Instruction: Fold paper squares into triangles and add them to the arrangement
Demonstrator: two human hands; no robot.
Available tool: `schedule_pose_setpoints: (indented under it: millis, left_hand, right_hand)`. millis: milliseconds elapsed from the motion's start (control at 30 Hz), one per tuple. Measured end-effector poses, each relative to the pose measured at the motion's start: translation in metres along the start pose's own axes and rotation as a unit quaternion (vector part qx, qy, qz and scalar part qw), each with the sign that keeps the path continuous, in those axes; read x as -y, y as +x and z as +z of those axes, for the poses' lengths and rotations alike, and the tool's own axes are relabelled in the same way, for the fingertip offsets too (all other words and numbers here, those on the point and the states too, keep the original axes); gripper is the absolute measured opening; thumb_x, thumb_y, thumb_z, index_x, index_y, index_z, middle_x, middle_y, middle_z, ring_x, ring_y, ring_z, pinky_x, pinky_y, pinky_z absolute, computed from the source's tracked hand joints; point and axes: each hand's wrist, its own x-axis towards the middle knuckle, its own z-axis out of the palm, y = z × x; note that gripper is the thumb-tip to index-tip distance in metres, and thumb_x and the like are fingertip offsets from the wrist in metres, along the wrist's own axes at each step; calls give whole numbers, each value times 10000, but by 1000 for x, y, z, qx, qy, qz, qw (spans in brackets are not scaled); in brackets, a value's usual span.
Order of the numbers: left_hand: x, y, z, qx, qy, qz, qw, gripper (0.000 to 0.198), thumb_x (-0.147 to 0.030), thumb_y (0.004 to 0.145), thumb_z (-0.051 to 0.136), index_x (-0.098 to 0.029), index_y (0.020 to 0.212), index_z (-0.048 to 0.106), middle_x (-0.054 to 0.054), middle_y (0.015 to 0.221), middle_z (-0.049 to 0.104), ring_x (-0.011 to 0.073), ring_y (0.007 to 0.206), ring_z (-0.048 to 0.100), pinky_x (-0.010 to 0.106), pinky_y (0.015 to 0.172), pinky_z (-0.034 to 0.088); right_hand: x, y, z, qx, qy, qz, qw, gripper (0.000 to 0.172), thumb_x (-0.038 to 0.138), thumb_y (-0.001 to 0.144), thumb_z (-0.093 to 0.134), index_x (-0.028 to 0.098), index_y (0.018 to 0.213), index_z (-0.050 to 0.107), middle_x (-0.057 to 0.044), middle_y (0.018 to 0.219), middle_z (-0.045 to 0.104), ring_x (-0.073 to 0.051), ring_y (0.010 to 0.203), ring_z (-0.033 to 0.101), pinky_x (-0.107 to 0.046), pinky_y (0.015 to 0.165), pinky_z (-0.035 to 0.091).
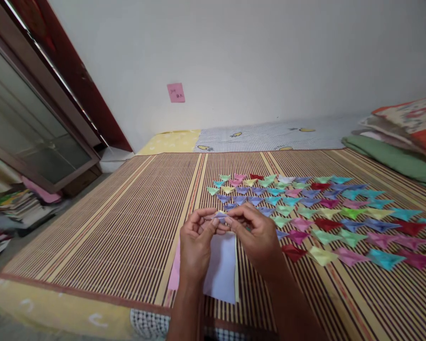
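Observation:
Between the fingertips of both hands is a small folded paper piece, pale purple and pointed like the others on the mat. My left hand pinches its left end with thumb and fingers. At its right end, my right hand pinches it the same way. Below the hands lie a light purple paper sheet and, partly hidden by my left wrist, a pink sheet. A thin yellow-green edge shows along the purple sheet's right side. Rows of folded paper pieces in several colours spread to the right.
A striped bamboo mat covers the bed, over yellow and checked bedding. Folded cloths and a pillow are piled at the right back. A pink note sticks to the wall. Books stand at the far left, below a glass-panelled door.

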Motion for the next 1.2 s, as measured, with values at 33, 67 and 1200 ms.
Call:
schedule_pose_setpoints:
  millis: [33, 67, 1200]
  left_hand:
    - [0, 0, -1, -2, -3, 1, 1000, 235, -232, 782, 818, -162, 987, 725, 11, 763, 756, 122, 652, 714, 221, 660, 582]
    - [0, 0, -1, -1, -3, 0, 1000, 234, -231, 783, 817, -160, 989, 731, 14, 761, 757, 124, 647, 712, 223, 655, 582]
    - [-2, -6, 4, -34, 105, 166, 980, 48, -155, 857, 747, -203, 859, 746, 53, 991, 715, 189, 987, 685, 290, 866, 555]
  right_hand:
    - [1, 0, 1, -2, -1, 6, 1000, 99, 189, 878, 653, 195, 828, 738, 0, 766, 633, -138, 665, 587, -260, 596, 451]
    - [2, 0, 1, -1, -1, 15, 1000, 95, 194, 876, 655, 191, 830, 738, 5, 743, 633, -132, 639, 574, -254, 579, 441]
    - [-1, -4, 18, -36, 121, 47, 991, 96, 246, 893, 699, 213, 803, 706, -3, 807, 650, -156, 767, 626, -291, 707, 508]
